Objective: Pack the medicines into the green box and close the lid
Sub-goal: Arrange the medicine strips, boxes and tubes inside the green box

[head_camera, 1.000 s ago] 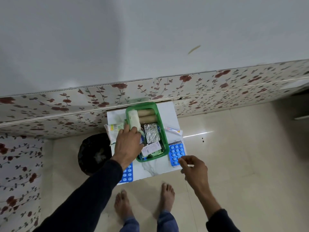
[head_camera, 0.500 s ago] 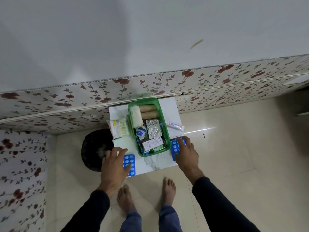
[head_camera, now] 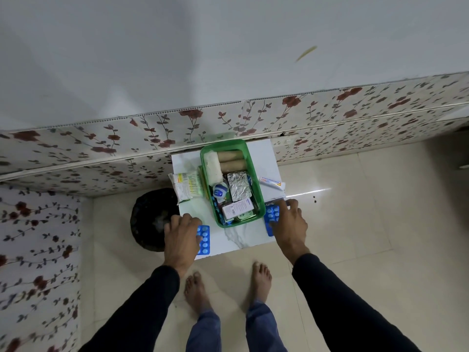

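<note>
The green box (head_camera: pixel 255 171) stands open on a small white table (head_camera: pixel 243 237). Inside lie a white gauze roll (head_camera: pixel 212 166), two brown bandage rolls (head_camera: pixel 232 160), a silver foil strip (head_camera: pixel 238 186) and a white carton (head_camera: pixel 237 207). My left hand (head_camera: pixel 181 240) rests at the table's front left with its fingers curled on a blue blister pack (head_camera: pixel 203 240). On the right of the box, my right hand (head_camera: pixel 289 224) covers most of a second blue blister pack (head_camera: pixel 272 215). Both packs lie flat on the table.
A white tube (head_camera: pixel 271 183) lies on the table right of the box, and a green-and-yellow packet (head_camera: pixel 186 186) left of it. A black bin (head_camera: pixel 149 219) stands on the floor by the table's left side. A flowered wall panel runs behind. My bare feet stand below the table's front edge.
My left hand left the gauze roll in the box and came down onto the front-left blister pack. My right hand moved forward onto the right blister pack.
</note>
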